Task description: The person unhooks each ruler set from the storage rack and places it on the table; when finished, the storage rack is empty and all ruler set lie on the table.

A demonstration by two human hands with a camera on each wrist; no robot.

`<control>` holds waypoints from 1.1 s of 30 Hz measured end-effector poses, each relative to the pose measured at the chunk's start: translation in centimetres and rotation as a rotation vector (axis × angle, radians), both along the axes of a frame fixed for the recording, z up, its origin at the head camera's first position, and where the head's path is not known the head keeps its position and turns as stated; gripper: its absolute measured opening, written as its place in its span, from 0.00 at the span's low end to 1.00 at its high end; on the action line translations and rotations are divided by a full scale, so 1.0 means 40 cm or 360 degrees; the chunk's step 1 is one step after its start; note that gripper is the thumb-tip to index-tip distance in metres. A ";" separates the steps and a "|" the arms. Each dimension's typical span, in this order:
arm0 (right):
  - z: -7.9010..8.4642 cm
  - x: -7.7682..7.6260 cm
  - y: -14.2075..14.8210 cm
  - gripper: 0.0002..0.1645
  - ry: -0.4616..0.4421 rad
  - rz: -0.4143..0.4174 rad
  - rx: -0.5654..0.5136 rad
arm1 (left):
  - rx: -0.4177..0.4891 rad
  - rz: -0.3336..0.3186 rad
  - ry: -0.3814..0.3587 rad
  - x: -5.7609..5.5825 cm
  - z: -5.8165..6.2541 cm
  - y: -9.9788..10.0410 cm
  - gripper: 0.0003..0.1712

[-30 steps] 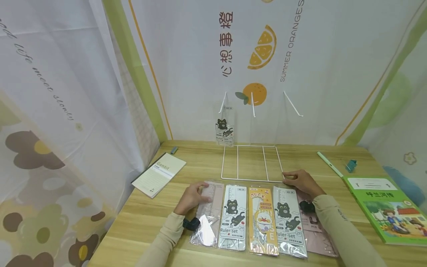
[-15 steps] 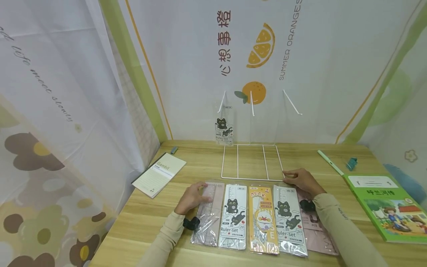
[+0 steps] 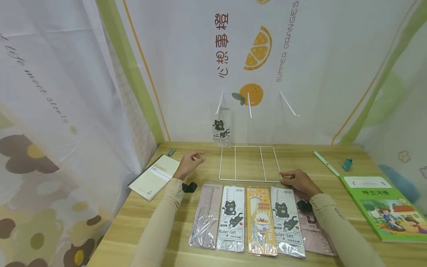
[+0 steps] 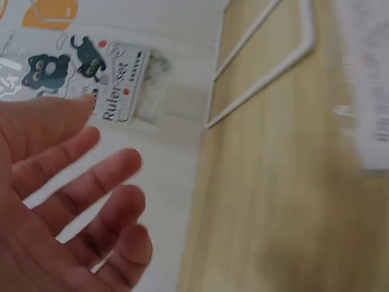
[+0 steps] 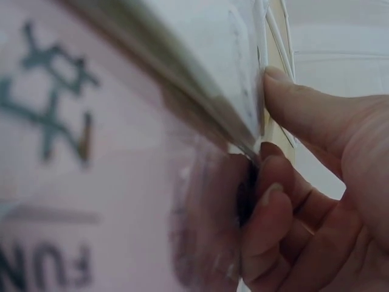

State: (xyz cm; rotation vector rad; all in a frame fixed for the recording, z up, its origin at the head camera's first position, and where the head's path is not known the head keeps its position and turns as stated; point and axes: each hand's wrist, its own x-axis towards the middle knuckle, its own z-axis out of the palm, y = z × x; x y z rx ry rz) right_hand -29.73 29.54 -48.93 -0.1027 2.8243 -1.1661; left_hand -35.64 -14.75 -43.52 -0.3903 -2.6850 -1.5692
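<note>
My left hand (image 3: 190, 165) hovers over the table beside the notepad, fingers loosely bent around nothing. In the left wrist view a ruler set (image 4: 118, 85) with black cats hangs beyond the fingertips. That packet hangs from the left hook of a white wire display rack (image 3: 248, 180). At the rack's front right corner, the thumb and fingers of my right hand (image 3: 300, 181) pinch the base wire. Packed ruler sets lie in a row in front: a pink one (image 3: 208, 215), a cat one (image 3: 231, 217), an orange duck one (image 3: 261, 222), another cat one (image 3: 287, 220). A pink packet (image 3: 315, 237) is partly under my right wrist.
A notepad (image 3: 155, 177) and a small grey-blue object (image 3: 171, 152) lie at left. On the right are a green book (image 3: 383, 207), a pale green pen (image 3: 326, 163) and a teal clip (image 3: 347, 164). Printed curtains (image 3: 186, 74) enclose the table's back and sides.
My left hand has left the pink ruler set and moved up and forward, toward the notepad and the rack. The right hand stays at the rack's corner.
</note>
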 end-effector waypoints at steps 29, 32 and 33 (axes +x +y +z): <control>-0.002 0.000 -0.007 0.31 -0.0126 -0.0088 -0.0127 | 0.0461 -0.0122 0.0136 -0.166 0.197 0.160 0.29; -0.002 -0.001 -0.007 0.31 -0.0142 -0.0097 -0.0155 | 0.0489 -0.0124 0.0119 -0.163 0.198 0.166 0.30; -0.002 0.000 -0.007 0.31 -0.0136 -0.0095 -0.0150 | 0.0505 -0.0124 0.0117 -0.161 0.198 0.168 0.30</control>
